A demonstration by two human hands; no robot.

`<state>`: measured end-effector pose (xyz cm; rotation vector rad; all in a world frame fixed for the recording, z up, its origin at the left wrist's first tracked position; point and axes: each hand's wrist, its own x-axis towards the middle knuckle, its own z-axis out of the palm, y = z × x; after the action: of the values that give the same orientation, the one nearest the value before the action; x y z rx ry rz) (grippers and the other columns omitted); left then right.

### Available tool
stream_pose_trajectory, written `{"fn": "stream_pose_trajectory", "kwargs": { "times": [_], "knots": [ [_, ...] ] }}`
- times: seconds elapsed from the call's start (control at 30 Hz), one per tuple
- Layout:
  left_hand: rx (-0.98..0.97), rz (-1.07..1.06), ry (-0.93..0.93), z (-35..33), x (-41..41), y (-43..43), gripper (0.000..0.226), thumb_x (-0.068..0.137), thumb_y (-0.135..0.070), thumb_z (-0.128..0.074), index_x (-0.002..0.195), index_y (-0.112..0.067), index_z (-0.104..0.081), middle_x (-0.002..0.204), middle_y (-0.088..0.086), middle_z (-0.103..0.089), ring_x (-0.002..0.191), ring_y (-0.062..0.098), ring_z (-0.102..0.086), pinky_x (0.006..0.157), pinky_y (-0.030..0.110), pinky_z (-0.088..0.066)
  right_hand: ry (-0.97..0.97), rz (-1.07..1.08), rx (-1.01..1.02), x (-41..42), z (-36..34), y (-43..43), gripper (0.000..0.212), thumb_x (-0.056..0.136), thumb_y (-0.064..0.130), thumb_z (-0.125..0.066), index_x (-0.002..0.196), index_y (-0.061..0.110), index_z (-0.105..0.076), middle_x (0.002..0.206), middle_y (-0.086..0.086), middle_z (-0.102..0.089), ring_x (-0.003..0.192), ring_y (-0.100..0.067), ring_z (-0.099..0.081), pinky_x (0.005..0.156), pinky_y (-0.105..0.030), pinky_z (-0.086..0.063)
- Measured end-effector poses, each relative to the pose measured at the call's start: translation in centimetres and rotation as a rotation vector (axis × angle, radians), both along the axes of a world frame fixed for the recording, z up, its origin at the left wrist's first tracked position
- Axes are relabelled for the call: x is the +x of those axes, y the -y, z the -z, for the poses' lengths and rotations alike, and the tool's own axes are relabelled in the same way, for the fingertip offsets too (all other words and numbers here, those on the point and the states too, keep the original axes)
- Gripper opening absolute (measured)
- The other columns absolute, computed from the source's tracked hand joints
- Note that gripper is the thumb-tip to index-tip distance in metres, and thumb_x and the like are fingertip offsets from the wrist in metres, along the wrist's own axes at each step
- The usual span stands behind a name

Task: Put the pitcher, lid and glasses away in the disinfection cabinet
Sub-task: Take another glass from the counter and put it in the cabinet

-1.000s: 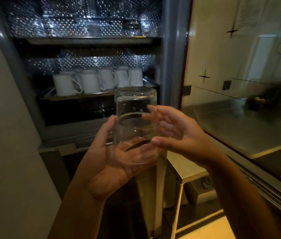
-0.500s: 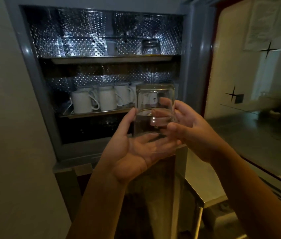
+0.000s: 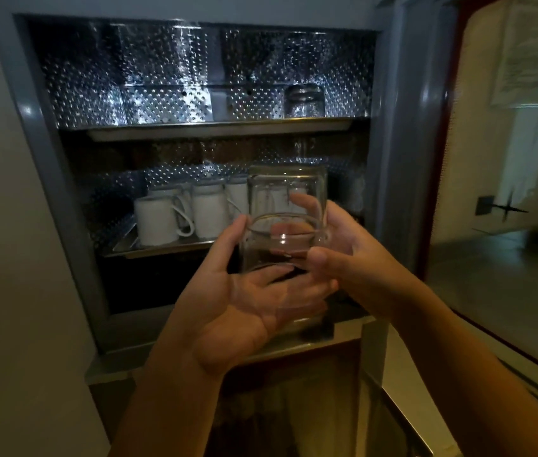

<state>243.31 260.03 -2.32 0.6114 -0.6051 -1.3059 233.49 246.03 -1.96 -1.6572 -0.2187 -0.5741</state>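
Holding the stacked glasses (image 3: pixel 285 225) in the middle of the frame, just in front of the open disinfection cabinet (image 3: pixel 23 127), the person has not yet set them on a shelf. They look like two clear glasses stacked mouth down, but I cannot tell this for sure. The left hand (image 3: pixel 238 308) supports them from below, its fingers together and flat under the lower rim, its thumb up along the left wall. The right hand (image 3: pixel 346 249) curls its fingers round the far side and presses its thumb on the front. The risk, as I judge it, is slipping: smooth glass rests on an open palm, and if the upper glass sits loose, a tilt can make it slide off and break. The lower shelf (image 3: pixel 162 249) is crowded with white mugs (image 3: pixel 158 222) at centre left, so a careless push can knock them. The upper shelf (image 3: pixel 214 128) has much free room left of the glass vessel (image 3: pixel 303 100) at upper right, but its front edge must be cleared first. The cabinet door (image 3: pixel 491 275) stands open at the right, near the right forearm.
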Motion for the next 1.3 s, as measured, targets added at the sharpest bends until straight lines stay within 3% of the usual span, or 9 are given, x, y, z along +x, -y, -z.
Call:
{"fn": "stream_pose_trajectory", "kwargs": {
  "times": [0.17,0.23,0.37,0.53,0.77,1.0,1.13,1.3],
  "knots": [
    [-0.043,-0.092,0.042,-2.5,1.7,2.4,0.068,0.078,-0.056,-0.059,0.113,0.002,-0.064,0.119,0.030,-0.059,0.105,0.044,-0.060,0.080,0.055,-0.049,0.061,-0.037,-0.040,3.1,-2.6,2.3,0.089,0.053,0.052,-0.080,0.129,0.028,-0.041,0.119,0.002,-0.064,0.108,-0.016,-0.062,0.077,-0.022,-0.052],
    [-0.086,-0.118,0.040,-3.5,2.4,3.4,0.066,0.082,-0.055,-0.056,0.108,0.005,-0.065,0.116,0.031,-0.060,0.103,0.045,-0.061,0.078,0.055,-0.049,0.076,-0.037,-0.061,4.3,-3.7,3.5,0.092,0.053,0.043,-0.082,0.132,0.025,-0.039,0.118,-0.002,-0.065,0.106,-0.019,-0.063,0.076,-0.026,-0.053],
    [-0.153,-0.209,0.103,-5.0,4.3,4.9,0.056,0.091,-0.050,-0.043,0.112,-0.002,-0.063,0.112,0.027,-0.063,0.096,0.039,-0.065,0.075,0.053,-0.051,0.103,-0.056,-0.060,7.0,-5.4,5.4,0.073,0.061,0.035,-0.067,0.128,0.024,-0.043,0.119,-0.007,-0.064,0.106,-0.021,-0.063,0.079,-0.029,-0.054],
    [-0.185,-0.227,0.097,-6.2,6.6,5.4,0.058,0.089,-0.041,-0.048,0.131,-0.001,-0.051,0.122,0.031,-0.056,0.112,0.047,-0.053,0.083,0.062,-0.044,0.078,-0.101,-0.032,10.4,-6.7,6.3,0.061,0.069,0.026,-0.067,0.126,0.021,-0.046,0.118,-0.004,-0.065,0.105,-0.020,-0.064,0.074,-0.029,-0.056],
    [-0.197,-0.293,0.131,-7.9,10.2,5.0,0.060,0.083,-0.039,-0.045,0.126,0.002,-0.053,0.119,0.029,-0.058,0.115,0.045,-0.052,0.081,0.063,-0.042,0.075,-0.124,-0.026,14.7,-8.4,5.8,0.062,0.069,0.021,-0.064,0.128,0.019,-0.043,0.118,-0.009,-0.063,0.105,-0.025,-0.063,0.080,-0.042,-0.055],
    [-0.216,-0.288,0.174,-10.1,12.7,4.4,0.066,0.079,-0.039,-0.049,0.128,0.007,-0.049,0.123,0.036,-0.052,0.121,0.050,-0.044,0.074,0.063,-0.045,0.172,-0.026,-0.153,17.1,-11.0,5.0,0.043,0.069,0.032,-0.063,0.110,0.028,-0.050,0.097,0.011,-0.071,0.092,-0.012,-0.068,0.077,-0.031,-0.055],
    [-0.240,-0.262,0.182,-11.4,13.7,4.0,0.066,0.078,-0.039,-0.051,0.124,0.009,-0.051,0.122,0.037,-0.053,0.119,0.050,-0.047,0.074,0.063,-0.045,0.219,-0.010,-0.145,18.2,-12.5,4.7,0.058,0.067,0.032,-0.066,0.121,0.020,-0.048,0.105,0.004,-0.068,0.089,-0.012,-0.069,0.067,-0.024,-0.054],
    [-0.251,-0.231,0.172,-12.7,15.1,3.9,0.065,0.082,-0.039,-0.051,0.120,0.013,-0.049,0.116,0.040,-0.054,0.112,0.054,-0.051,0.077,0.066,-0.041,0.224,0.029,-0.157,19.8,-14.0,4.3,0.067,0.067,0.033,-0.067,0.128,0.013,-0.046,0.115,-0.005,-0.064,0.095,-0.021,-0.068,0.075,-0.035,-0.055]
  ]
}}
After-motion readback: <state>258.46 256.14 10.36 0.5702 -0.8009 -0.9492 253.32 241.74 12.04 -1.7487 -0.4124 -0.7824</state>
